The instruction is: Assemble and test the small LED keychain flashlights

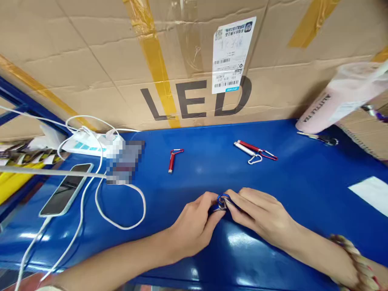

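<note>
Both hands meet over the front middle of the blue table [194, 178]. My left hand [197, 222] is closed on the end of a small blue keychain flashlight [214, 208], most of it hidden by the fingers. Pinched in my right hand [257, 210] is the blue carabiner [223, 197] joined to it by a metal ring. Beyond the hands, a red keychain flashlight [171, 163] with its clip lies to the left. Farther right, a silver one [243, 148] and another red one [250, 145] lie side by side, touching.
A phone [65, 192] on a white cable [144, 206] and a white power strip [87, 144] lie at left. A large cardboard box [115, 60] stands along the back. At right are a pink drink cup [330, 101], keys [321, 138] and white paper [371, 194].
</note>
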A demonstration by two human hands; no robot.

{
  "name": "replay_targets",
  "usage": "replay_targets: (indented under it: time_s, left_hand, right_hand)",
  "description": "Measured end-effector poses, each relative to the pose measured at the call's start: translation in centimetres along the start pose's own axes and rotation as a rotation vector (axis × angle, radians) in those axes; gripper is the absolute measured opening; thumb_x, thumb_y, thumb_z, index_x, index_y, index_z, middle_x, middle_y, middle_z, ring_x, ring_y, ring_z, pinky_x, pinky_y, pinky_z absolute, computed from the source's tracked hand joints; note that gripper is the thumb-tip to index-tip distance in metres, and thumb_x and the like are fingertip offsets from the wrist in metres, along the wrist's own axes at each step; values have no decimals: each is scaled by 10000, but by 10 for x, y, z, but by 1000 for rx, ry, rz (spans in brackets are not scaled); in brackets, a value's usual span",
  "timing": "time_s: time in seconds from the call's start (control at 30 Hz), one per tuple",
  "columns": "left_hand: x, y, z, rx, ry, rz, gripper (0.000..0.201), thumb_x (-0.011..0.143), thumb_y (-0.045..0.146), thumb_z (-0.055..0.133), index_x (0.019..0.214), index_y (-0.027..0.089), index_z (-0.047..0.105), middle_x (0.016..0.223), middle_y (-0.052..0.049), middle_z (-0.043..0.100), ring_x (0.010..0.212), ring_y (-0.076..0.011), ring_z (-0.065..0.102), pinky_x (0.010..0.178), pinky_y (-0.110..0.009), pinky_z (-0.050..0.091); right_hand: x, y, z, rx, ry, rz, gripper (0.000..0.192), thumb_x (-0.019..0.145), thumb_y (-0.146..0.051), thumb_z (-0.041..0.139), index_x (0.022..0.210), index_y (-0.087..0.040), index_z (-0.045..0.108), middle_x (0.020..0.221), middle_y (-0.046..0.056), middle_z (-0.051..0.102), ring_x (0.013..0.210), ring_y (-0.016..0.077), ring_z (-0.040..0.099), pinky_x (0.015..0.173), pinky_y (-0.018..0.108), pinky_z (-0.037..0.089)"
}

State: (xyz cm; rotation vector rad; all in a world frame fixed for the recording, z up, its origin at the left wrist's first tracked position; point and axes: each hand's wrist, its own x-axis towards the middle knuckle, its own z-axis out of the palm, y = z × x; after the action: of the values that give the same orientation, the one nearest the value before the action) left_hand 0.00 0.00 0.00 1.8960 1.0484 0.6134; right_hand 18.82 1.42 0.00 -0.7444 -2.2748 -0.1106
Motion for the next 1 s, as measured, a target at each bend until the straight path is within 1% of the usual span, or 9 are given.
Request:
replay_targets:
  time_s: [0.23,0.33,0.47,0.53,0.6,0.7,0.83,0.93,1.0]
  left_hand:
    - [-1,2,0,-62,67,-28,83,959,257,335,913,211,386,729,29,498,635,-130,461,622,-241,360]
    - [1,2,-1,-60,134,-26,84,960,257,374,935,207,437,727,32,536,650,-124,499,640,-228,380]
    - [3,-2,-1,12,203,36,86,926,240,488,998,209,523,904,-7,613,796,-144,565,736,-232,418]
    - [4,-4,-1,43,215,70,65,906,227,528,961,206,556,907,-11,602,801,-146,572,732,-225,429]
    - [5,-6,0,57,218,99,46,892,211,548,922,201,582,877,-13,577,786,-142,575,710,-216,440]
    - [6,-7,2,45,226,116,56,872,184,571,915,199,602,866,-16,561,794,-141,577,715,-209,456]
    - [7,-6,3,90,236,63,44,844,197,612,871,198,578,829,-5,549,728,-133,561,661,-203,469]
    - [9,-8,-1,169,230,34,158,832,166,606,971,221,555,888,-9,552,702,-129,561,641,-209,490]
    - [11,-11,-7,267,258,49,244,836,160,582,1061,236,527,970,-29,559,769,-153,581,698,-247,515]
  right_hand:
    - [4,4,-2,7,-51,35,198,959,-175,400,997,-74,566,643,36,580,547,137,545,529,257,474]
    - [3,7,-2,181,-147,156,267,974,-254,376,1085,-103,567,735,48,600,638,141,587,584,245,507]
    - [0,8,0,460,-228,368,349,961,-299,414,1298,-227,467,907,32,617,783,130,612,711,243,533]
    - [-1,6,1,552,-268,464,421,924,-345,491,1333,-267,435,893,7,618,736,120,604,694,238,540]
    - [-3,5,1,600,-322,523,442,883,-381,551,1304,-267,476,843,-8,620,657,112,585,636,228,540]
    - [-4,7,2,608,-381,497,365,905,-373,513,1251,-260,546,795,-4,617,602,106,568,576,214,524]
    - [-3,12,-2,581,-309,392,314,955,-309,425,1222,-266,583,821,18,625,676,119,604,628,216,519]
    - [-3,20,-4,532,-287,380,269,950,-267,443,1140,-263,633,866,26,650,740,130,632,668,221,518]
    - [-3,27,-5,470,-244,378,248,946,-245,451,1101,-242,645,887,30,665,767,134,644,699,224,521]
